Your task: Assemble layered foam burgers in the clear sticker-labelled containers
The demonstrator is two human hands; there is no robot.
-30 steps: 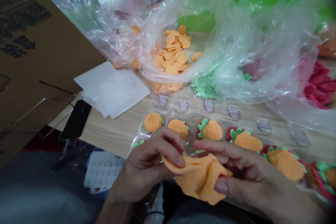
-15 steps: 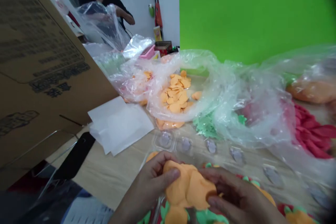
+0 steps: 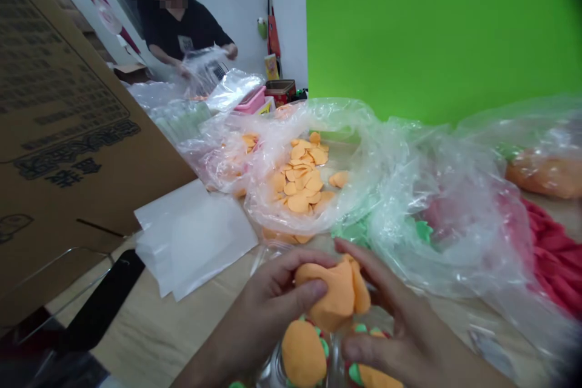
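Several soft orange petal-shaped pieces (image 3: pixel 334 294) are bunched between my hands, above the table's front part. My left hand (image 3: pixel 273 309) pinches them from the left, thumb on top. At their right edge, my right hand (image 3: pixel 395 315) has its fingers against the upturned pieces, its thumb held apart lower down. Below my hands lie a rounded orange piece (image 3: pixel 304 354) and clear plastic compartments (image 3: pixel 270 370) holding green, red and orange pieces, partly hidden by my hands.
An open clear bag (image 3: pixel 359 194) holds orange pieces. Right of it are green pieces, bagged pink-red pieces (image 3: pixel 552 248) and a bagged orange item. White sheets (image 3: pixel 209 236) and a cardboard box (image 3: pixel 91 133) stand left. Behind, another person (image 3: pixel 182 30) handles clear plastic.
The orange pieces have tilted and bunched upward, with my right hand's fingers moved up along their edge. The view has shifted. The other person's plastic bag is lower.
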